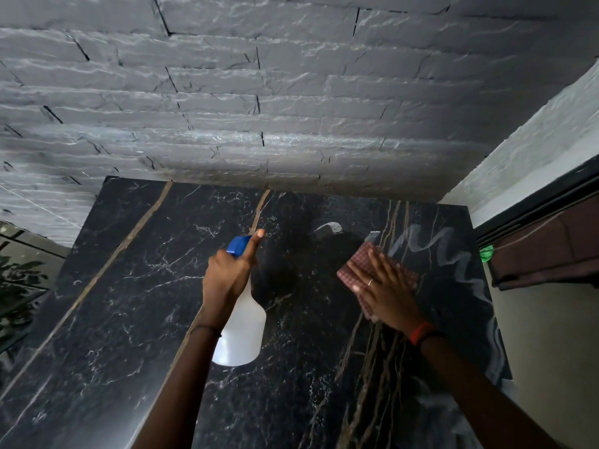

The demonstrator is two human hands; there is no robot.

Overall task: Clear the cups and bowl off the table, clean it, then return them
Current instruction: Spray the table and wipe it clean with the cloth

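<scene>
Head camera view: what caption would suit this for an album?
Left hand holds a spray bottle while right hand presses a checked cloth onto the black marble table.

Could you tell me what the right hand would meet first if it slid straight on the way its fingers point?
Likely the small white streak on the table; otherwise the right hand and cloth reach the wall.

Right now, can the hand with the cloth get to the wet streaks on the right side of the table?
Probably yes. The right hand lies flat on the cloth beside the streaks, with nothing between them.
</scene>
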